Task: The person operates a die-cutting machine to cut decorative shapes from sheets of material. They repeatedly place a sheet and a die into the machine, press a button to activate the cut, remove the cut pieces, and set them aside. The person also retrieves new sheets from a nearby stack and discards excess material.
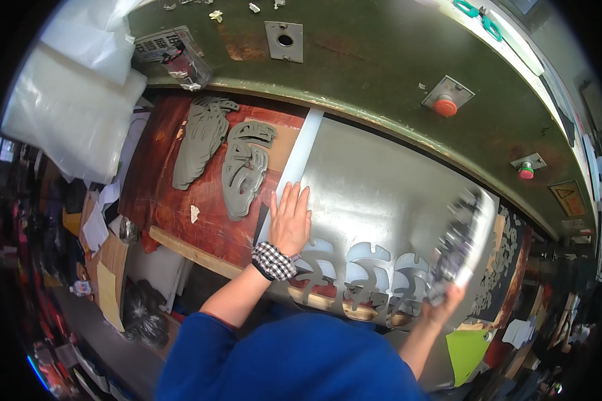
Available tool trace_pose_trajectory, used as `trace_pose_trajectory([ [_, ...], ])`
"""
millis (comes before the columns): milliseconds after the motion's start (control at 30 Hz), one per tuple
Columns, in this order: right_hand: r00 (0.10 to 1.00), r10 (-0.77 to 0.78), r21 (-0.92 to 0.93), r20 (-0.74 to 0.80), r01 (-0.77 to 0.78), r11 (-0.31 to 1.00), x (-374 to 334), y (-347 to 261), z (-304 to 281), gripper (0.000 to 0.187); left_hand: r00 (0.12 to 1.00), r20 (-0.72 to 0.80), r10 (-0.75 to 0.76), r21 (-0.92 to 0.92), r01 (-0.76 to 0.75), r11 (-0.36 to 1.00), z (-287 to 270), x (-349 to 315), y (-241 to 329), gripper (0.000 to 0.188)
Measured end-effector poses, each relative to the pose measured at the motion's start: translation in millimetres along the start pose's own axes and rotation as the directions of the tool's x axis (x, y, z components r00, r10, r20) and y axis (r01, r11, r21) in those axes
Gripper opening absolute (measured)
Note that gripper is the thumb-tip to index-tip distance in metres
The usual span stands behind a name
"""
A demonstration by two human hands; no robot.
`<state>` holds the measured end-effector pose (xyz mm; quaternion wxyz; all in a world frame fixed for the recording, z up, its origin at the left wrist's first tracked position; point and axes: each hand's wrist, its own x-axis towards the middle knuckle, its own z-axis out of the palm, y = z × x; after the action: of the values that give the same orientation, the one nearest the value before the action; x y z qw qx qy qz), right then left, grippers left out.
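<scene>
A wide grey sheet (374, 180) lies over a pale blue board (304, 150), with curved holes cut along its near edge. My left hand (289, 220) rests flat on the sheet's left edge, fingers stretched out and holding nothing. My right hand (445, 304) grips the near end of a cutting die (463, 244), white along one side with dark and metallic parts. The die is tilted above the sheet's right part and smeared by motion. Left of the sheet, cut grey pieces (244, 177) and a taller stack of similar pieces (201, 144) lie on a reddish-brown table (154, 160).
A green machine beam (361, 53) spans the far side, carrying a red push button (445, 105) and another button (526, 172). Teal-handled cutters (478, 15) lie on top. Clear plastic (73, 100) hangs at left. Grey scraps (502, 267) and a lime-green sheet (466, 354) are at right.
</scene>
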<state>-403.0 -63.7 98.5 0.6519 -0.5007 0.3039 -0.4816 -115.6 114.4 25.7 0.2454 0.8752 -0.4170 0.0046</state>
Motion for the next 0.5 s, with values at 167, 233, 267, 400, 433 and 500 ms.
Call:
trace_pose_trajectory([
  [167, 0.928, 0.132, -0.574, 0.349, 0.100, 0.812, 38.4, 74.4, 142.1, 0.086, 0.999, 0.006, -0.040, -0.072, 0.041, 0.997, -3.8, 6.1, -1.0, 0.058],
  [233, 0.901, -0.016, -0.786, 0.435, 0.388, 0.481, 29.7, 96.1, 178.0, 0.088, 0.999, 0.004, -0.046, -0.081, 0.046, 0.996, -3.4, 8.4, -1.5, 0.061],
  [267, 0.876, -0.068, -0.775, 0.478, 0.457, 0.437, 28.0, 102.9, 188.3, 0.089, 0.999, 0.003, -0.046, -0.088, 0.046, 0.995, -3.0, 10.1, -1.7, 0.061],
  [400, 0.819, -0.032, -0.748, 0.573, 0.538, 0.387, 44.1, 113.9, 185.7, 0.098, 0.999, -0.003, -0.052, -0.099, 0.051, 0.994, 2.9, 30.6, -3.0, 0.061],
  [433, 0.800, -0.014, -0.732, 0.600, 0.556, 0.394, 54.4, 113.3, 177.4, 0.100, 0.999, -0.007, -0.046, -0.100, 0.045, 0.994, 4.5, 38.2, -3.6, 0.061],
  [500, 0.802, 0.141, -0.641, 0.580, 0.343, 0.687, 85.9, 107.4, 154.4, 0.103, 0.997, -0.075, -0.030, -0.119, 0.020, 0.993, 9.4, 57.9, -5.2, 0.057],
])
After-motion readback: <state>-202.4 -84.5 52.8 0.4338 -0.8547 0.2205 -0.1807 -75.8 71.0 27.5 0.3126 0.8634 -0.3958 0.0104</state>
